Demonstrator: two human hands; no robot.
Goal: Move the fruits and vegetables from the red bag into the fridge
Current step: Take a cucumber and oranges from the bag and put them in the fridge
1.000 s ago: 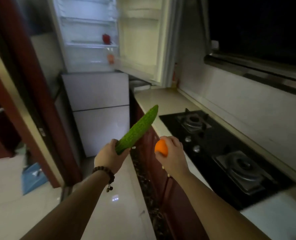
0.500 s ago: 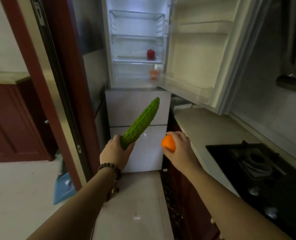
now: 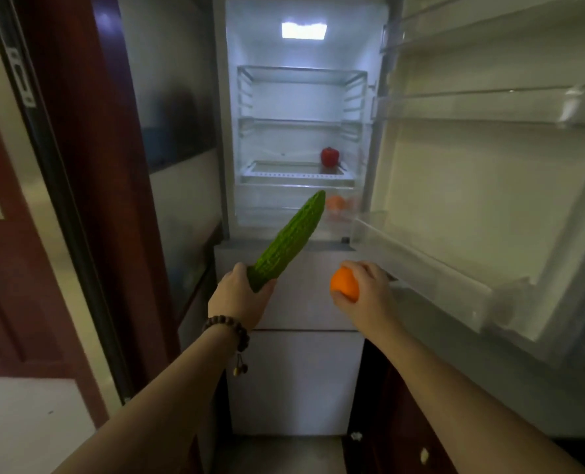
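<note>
My left hand [image 3: 240, 299] grips the lower end of a long bumpy green bitter gourd [image 3: 289, 239], whose tip points up toward the open fridge [image 3: 301, 97]. My right hand [image 3: 366, 295] holds an orange [image 3: 344, 283] just in front of the fridge's lower closed drawers. Inside the lit fridge, a red bell pepper [image 3: 329, 156] stands on a shelf at the right. Below it an orange fruit [image 3: 335, 202] shows through the clear crisper drawer. The red bag is out of view.
The fridge door [image 3: 489, 186] stands open to the right, with door shelves jutting out at hand height. A dark red door frame [image 3: 89, 186] rises on the left. White closed drawers [image 3: 294, 378] sit below the open compartment.
The view has closed in on the fridge and tilted up, so its open compartment now fills the frame. Both hands, still holding the gourd and the orange, are nearer the fridge.
</note>
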